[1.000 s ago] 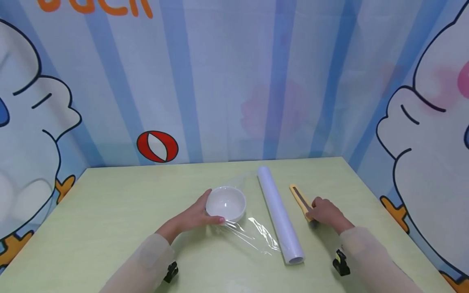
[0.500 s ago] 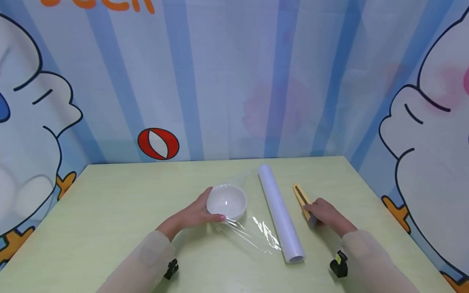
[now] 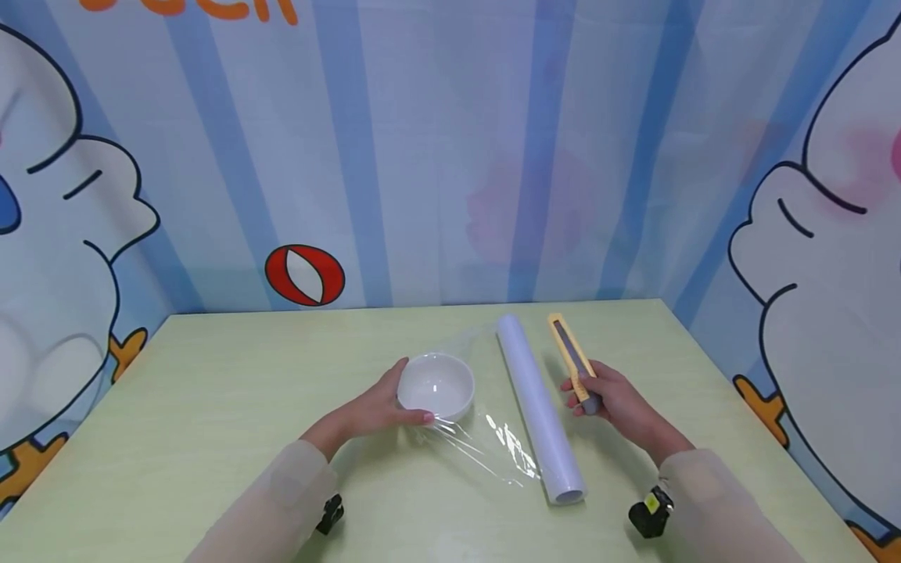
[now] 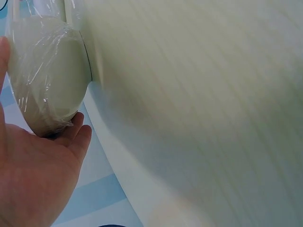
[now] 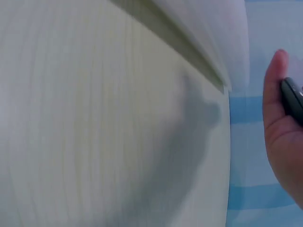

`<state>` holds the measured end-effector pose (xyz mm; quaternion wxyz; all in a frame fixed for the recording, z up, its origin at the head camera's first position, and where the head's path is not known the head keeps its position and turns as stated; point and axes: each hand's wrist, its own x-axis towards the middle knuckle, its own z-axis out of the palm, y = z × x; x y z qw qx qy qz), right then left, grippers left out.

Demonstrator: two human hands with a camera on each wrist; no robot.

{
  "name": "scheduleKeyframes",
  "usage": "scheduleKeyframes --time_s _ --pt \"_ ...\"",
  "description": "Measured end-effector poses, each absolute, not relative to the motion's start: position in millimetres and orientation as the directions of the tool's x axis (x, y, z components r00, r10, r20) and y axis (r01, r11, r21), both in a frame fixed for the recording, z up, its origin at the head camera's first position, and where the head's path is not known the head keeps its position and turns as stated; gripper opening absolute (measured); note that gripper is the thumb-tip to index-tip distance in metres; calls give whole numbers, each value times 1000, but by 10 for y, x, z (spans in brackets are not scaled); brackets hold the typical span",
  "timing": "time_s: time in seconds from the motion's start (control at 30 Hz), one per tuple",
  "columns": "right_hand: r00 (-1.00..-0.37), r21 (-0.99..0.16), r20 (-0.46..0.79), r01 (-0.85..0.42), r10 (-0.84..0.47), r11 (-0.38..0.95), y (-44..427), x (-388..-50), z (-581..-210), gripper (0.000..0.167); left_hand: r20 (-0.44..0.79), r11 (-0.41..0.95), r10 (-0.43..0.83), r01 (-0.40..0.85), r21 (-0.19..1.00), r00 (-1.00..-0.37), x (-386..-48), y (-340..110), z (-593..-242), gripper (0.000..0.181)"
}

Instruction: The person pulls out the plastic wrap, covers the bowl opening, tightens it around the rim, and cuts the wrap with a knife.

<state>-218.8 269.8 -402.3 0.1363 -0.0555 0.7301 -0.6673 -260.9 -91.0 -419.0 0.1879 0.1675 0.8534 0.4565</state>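
My left hand [image 3: 373, 410] grips a white bowl [image 3: 435, 387] at its left side, thumb near the front rim. Clear plastic wrap [image 3: 486, 446] stretches from the bowl to a long roll [image 3: 540, 410] of it on the table. In the left wrist view, creased film covers the outside of the bowl [image 4: 49, 71], above my palm [image 4: 38, 170]. My right hand [image 3: 622, 399] holds a yellow utility knife [image 3: 572, 348] by its grey end, right of the roll. The right wrist view shows only the knife's dark end [image 5: 293, 99] beside my thumb [image 5: 274, 80]; its blade cannot be made out.
A pale wooden table [image 3: 239, 407] carries everything. Behind it hangs a blue striped backdrop [image 3: 436, 156] with printed cartoon figures, which also flanks both sides. A small black device [image 3: 651, 512] sits at my right wrist, another [image 3: 329, 514] at my left.
My right hand has picked the utility knife up from the table and turned it, moving slightly up and left. My left hand, the bowl and the roll stay in place.
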Motion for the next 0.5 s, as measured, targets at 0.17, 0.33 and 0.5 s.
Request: scheduleKeyframes --time_s 0.17,0.33,0.5 --pt "-980 -980 -77 40 -185 192 2631 -2171 -4026 41 -174 537 457 115 835 -872 -2615 -922 -4204 104" --pt "-997 -961 -61 48 -39 273 2571 -2168 -3998 38 -174 543 458 119 832 -872 -2621 -928 -4199 105" --pt "-992 -934 -64 99 112 342 2556 -2169 -3977 48 -182 543 459 113 832 -870 -2631 -928 -4198 105"
